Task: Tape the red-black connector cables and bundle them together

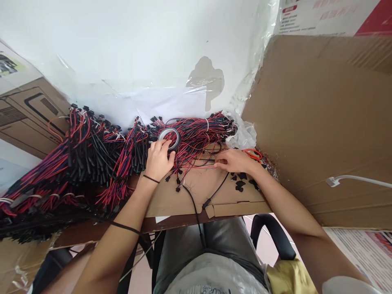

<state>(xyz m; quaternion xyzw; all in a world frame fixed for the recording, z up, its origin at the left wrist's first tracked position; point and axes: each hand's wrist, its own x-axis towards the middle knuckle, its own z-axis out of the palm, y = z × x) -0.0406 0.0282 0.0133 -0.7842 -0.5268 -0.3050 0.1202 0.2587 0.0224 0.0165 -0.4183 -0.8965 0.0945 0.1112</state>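
Lap and grey trousers (196,245) sit closest at 6 o'clock, with a black chair armrest (271,234) just right of them and a thin black cable (196,212) trailing off the desk edge down onto the lap. Going by size: big cardboard panel (321,122) fills 3 o'clock, plastic-covered white wall (137,49) at 12, then the heap of red-and-black wire harnesses (61,171) running from 9 o'clock across to centre. Cardboard work sheet (196,192) lies under both hands. Risk, my read: loose harness wires are tangled right under and around both hands, so lifting anything could drag neighbouring wires or knock the small black connectors (241,181) at 4 o'clock of centre off the sheet edge; the dangling cable could also snag on a knee. Orange-handled scissors (254,154) lie touching the right wrist area, easy to bump. Left hand (157,160): fingers curled loosely, fingertips resting on the rim of the black tape roll (169,138), which sits on the wires just above centre; not clearly gripping it. Right hand (234,160): fingers brought together and pointing toward 9 o'clock, pressed down on a few thin wires on the sheet; whether it's actually pinching one, can't tell.
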